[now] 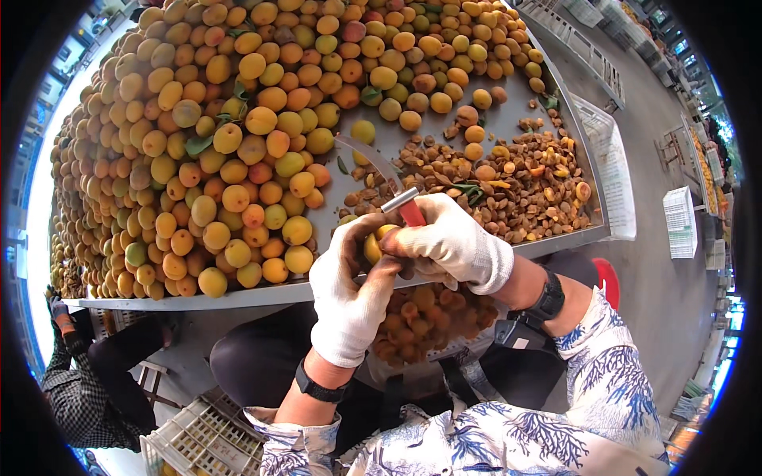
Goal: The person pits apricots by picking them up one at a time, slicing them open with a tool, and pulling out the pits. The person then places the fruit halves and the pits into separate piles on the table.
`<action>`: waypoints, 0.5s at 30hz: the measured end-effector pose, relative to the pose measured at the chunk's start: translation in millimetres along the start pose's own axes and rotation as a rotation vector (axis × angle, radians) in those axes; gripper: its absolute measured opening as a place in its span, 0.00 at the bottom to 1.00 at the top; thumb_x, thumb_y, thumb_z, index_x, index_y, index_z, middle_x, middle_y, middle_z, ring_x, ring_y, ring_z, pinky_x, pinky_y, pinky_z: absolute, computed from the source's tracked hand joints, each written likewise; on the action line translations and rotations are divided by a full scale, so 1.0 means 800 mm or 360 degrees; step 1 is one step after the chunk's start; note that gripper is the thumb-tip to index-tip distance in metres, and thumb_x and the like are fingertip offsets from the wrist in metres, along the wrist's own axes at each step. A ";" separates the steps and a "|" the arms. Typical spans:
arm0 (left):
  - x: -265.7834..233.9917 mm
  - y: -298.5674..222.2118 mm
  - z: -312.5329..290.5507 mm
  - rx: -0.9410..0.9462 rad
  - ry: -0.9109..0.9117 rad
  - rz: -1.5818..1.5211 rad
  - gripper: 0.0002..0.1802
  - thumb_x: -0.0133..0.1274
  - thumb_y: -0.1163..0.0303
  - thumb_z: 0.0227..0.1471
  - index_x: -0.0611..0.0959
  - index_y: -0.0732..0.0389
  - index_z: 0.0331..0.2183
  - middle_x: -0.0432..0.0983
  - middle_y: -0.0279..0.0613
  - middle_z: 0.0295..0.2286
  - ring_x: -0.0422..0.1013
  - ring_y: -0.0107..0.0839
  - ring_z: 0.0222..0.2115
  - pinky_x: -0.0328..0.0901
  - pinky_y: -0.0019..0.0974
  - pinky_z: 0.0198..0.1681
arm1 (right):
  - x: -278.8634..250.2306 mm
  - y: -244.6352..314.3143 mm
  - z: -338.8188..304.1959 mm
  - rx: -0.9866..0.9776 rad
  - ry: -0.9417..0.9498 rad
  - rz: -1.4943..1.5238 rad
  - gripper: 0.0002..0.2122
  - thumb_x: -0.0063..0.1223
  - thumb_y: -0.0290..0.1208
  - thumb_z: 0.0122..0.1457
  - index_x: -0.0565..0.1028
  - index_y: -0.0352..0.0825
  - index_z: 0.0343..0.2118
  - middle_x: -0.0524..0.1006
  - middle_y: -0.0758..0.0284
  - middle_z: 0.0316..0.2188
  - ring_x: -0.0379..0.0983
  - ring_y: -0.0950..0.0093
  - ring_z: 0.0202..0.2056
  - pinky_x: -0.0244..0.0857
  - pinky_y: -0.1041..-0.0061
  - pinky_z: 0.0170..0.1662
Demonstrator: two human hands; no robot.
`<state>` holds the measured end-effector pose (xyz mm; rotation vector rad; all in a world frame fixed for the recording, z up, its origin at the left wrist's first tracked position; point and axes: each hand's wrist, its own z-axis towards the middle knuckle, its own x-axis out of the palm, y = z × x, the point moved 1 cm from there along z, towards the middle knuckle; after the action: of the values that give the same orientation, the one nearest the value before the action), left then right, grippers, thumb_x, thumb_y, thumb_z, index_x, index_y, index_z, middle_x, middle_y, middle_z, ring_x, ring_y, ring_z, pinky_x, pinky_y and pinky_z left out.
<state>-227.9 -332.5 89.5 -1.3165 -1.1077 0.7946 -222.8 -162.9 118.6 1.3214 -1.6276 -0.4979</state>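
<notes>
Both hands wear white knitted gloves with stained fingers and meet above the table's front edge. My left hand [348, 289] is closed round a yellow apricot [375, 246], mostly hidden by the fingers. Gripped in my right hand [462, 246] is a small curved knife [410, 209] with a red handle and a metal collar; its blade points up and left, away from the fruit. The right fingers also press against the apricot. Below the hands, a container of apricot halves [429, 321] sits between my knees.
A big heap of whole apricots [230, 139] covers the left and far side of the metal table [337, 186]. Brown apricot stones [524, 190] lie piled at its right. White crates [607, 163] stand beyond the right edge; another crate [208, 440] is at lower left, near a seated person [95, 389].
</notes>
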 end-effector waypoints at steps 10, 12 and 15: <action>-0.005 -0.033 0.003 -0.0124 -0.0064 -0.0485 0.24 0.42 0.79 0.49 0.74 0.71 0.49 0.75 0.46 0.42 0.75 0.30 0.37 0.70 0.32 0.43 | -0.012 0.002 0.004 -0.0021 -0.0067 0.0036 0.07 0.57 0.25 0.59 0.76 0.32 0.40 0.74 0.72 0.20 0.60 0.88 0.13 0.50 0.85 0.15; -0.014 -0.035 0.012 -0.0080 -0.0101 -0.0642 0.23 0.44 0.77 0.51 0.73 0.72 0.50 0.75 0.48 0.42 0.76 0.33 0.36 0.72 0.35 0.42 | -0.022 0.015 -0.004 -0.0102 -0.0031 -0.0062 0.09 0.61 0.28 0.57 0.78 0.31 0.39 0.76 0.72 0.21 0.66 0.85 0.19 0.58 0.82 0.22; -0.033 -0.025 0.018 -0.0031 -0.0137 -0.0699 0.23 0.46 0.77 0.52 0.73 0.73 0.50 0.75 0.48 0.42 0.77 0.33 0.35 0.73 0.35 0.43 | -0.036 0.032 -0.017 -0.0098 0.0468 -0.1106 0.13 0.66 0.32 0.54 0.81 0.30 0.39 0.80 0.71 0.25 0.74 0.83 0.29 0.69 0.78 0.35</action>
<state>-252.2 -354.8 103.7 -1.0077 -1.4127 0.5162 -225.3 -125.0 133.3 1.8096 -0.8795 -0.7123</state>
